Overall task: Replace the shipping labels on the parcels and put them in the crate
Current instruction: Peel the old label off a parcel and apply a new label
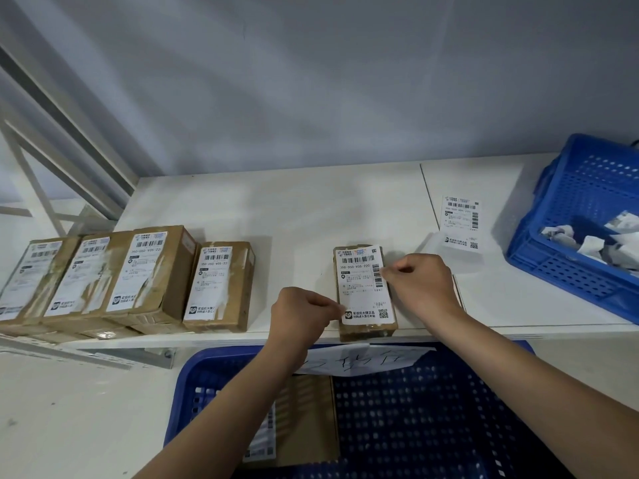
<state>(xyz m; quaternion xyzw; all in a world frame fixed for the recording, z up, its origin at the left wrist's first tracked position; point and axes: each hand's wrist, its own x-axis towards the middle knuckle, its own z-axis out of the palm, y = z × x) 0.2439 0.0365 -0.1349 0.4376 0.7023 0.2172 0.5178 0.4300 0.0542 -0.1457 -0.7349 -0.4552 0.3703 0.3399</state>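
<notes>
The right arm hides part of the crate's parcel (pixel 304 420).

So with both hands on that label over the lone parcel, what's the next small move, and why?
Probably press the label flat onto the parcel. The left hand pinches its lower left edge and the right hand its right edge, and it already lies squarely over the box top. Once it is stuck, the parcel could go into the blue crate below, where one box already lies.

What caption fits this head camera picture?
Both hands, left hand and right hand, pinch a shipping label on a parcel.
</notes>
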